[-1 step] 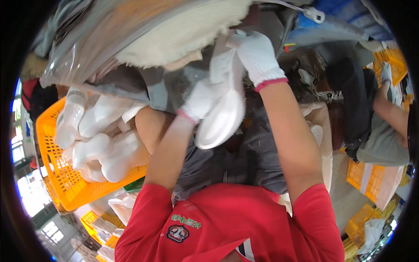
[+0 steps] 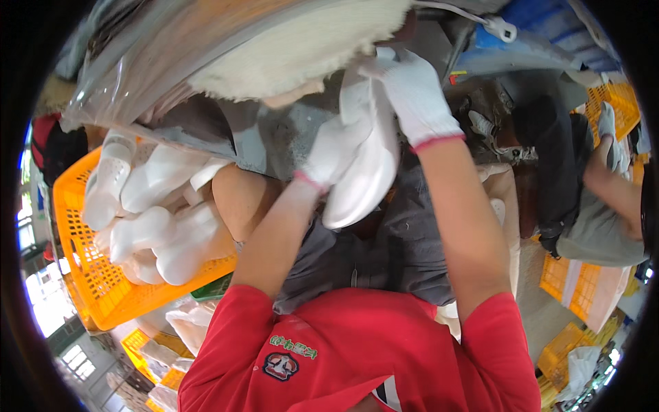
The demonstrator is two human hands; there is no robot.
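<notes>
Left hand, in a white knit glove, closed around the near end of a white moulded shoe sole, held up in the upper middle of the view. Right hand, gloved likewise with a red cuff, gripping the sole's upper end just under a cream buffing wheel. Sole seemingly touching the wheel's rim; actual contact hidden by the glove. Clear plastic sheet draped above the wheel. Orange plastic crate to the left, piled with white moulded shoe parts. Grey cloth across the lap. Further orange crates at right, beside another person seated nearby.
</notes>
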